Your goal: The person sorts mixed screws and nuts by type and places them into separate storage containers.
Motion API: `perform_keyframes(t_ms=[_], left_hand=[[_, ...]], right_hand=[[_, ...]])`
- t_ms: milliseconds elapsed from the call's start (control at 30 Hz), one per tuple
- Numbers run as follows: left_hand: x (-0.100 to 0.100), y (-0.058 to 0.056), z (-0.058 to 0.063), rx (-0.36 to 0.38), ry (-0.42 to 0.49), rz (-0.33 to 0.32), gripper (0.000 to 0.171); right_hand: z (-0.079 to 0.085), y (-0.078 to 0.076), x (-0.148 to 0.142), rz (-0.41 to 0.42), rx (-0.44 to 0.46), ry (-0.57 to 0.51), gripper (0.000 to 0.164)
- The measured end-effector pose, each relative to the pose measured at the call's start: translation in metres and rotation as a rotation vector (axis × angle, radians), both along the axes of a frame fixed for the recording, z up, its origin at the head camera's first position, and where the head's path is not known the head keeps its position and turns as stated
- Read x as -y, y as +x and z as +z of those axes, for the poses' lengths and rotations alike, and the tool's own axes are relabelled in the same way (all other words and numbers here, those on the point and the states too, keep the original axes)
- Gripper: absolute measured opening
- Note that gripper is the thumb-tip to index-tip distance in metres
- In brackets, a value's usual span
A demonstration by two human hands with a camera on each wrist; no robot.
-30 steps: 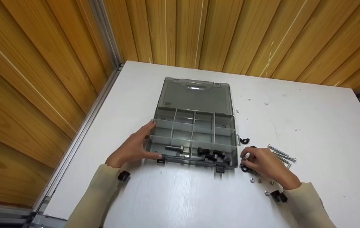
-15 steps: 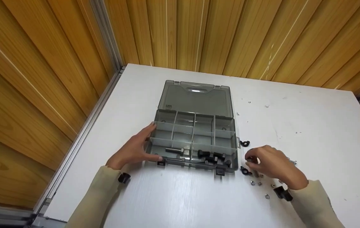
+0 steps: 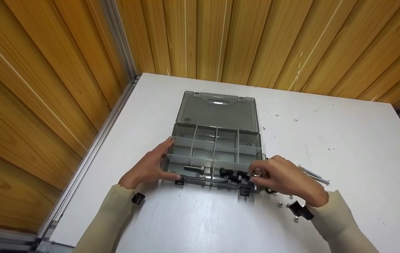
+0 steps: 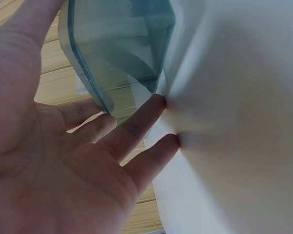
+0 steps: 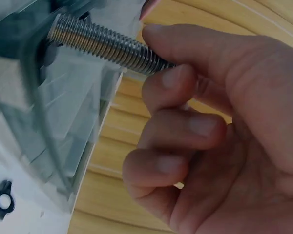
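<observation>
A grey translucent compartment box [image 3: 182, 141] lies with its lid [image 3: 221, 112] folded back. My left hand [image 3: 147, 166] rests at the box's left end, thumb at the front corner, fingertips by the side wall; the left wrist view shows those fingers [image 4: 136, 124] extended. Over the front right compartment, my right hand [image 3: 280, 175] pinches a threaded silver bolt [image 5: 110, 46] between thumb and fingers, its shank pointing into the box. Several black bolts [image 3: 226, 172] lie in that compartment. The front left one holds a silver bolt [image 3: 193, 168].
Long silver screws [image 3: 314, 174] lie right of the box. Several small nuts [image 3: 296, 220] are scattered nearer the front. A black wing nut [image 5: 8, 188] lies beside the box. Wood-patterned walls [image 3: 221, 38] stand behind and left of the white table [image 3: 192, 221].
My right hand has moved left from the loose hardware on the table to above the box's front right compartment, carrying the bolt. The left hand stays at the box.
</observation>
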State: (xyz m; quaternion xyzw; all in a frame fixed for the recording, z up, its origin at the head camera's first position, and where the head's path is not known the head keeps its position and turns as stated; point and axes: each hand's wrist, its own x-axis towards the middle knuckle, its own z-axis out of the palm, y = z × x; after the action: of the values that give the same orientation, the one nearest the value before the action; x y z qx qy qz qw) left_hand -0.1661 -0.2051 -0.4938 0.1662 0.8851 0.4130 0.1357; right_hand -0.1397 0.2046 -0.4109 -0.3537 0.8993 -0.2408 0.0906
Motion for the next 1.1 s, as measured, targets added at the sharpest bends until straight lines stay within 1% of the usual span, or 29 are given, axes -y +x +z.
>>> perform_keyframes(t_ms=[133,267,400,500,567,733,833,967,1100], left_hand=[[0.000,0.000,-0.001,-0.001,-0.004,0.003,0.128],[-0.001,0.001,0.000,-0.003,-0.005,0.007,0.128],[-0.001,0.002,0.000,-0.018,-0.009,0.006,0.126],[-0.001,0.002,0.001,-0.019,-0.017,0.013,0.127],[-0.002,0.001,0.001,-0.016,-0.022,0.017,0.127],[-0.002,0.000,0.000,-0.007,-0.028,0.020,0.128],[-0.002,0.000,0.000,-0.001,-0.033,0.022,0.128],[-0.002,0.000,0.001,-0.002,-0.036,0.022,0.129],[-0.002,0.000,0.002,-0.004,-0.038,0.023,0.129]], right_hand=[[0.002,-0.003,0.021,0.076,0.016,-0.114,0.010],[0.002,-0.005,0.043,0.126,0.055,-0.225,0.012],[0.002,-0.011,0.068,0.148,0.104,-0.259,0.008],[0.003,-0.016,0.086,0.162,0.132,-0.237,0.007],[0.002,-0.019,0.095,0.177,0.132,-0.218,0.007],[-0.006,-0.024,0.112,0.245,0.066,-0.198,0.007],[-0.010,-0.026,0.120,0.266,0.022,-0.183,0.009],[-0.013,-0.027,0.129,0.250,-0.035,-0.139,0.007],[-0.013,-0.028,0.138,0.219,-0.097,-0.088,0.009]])
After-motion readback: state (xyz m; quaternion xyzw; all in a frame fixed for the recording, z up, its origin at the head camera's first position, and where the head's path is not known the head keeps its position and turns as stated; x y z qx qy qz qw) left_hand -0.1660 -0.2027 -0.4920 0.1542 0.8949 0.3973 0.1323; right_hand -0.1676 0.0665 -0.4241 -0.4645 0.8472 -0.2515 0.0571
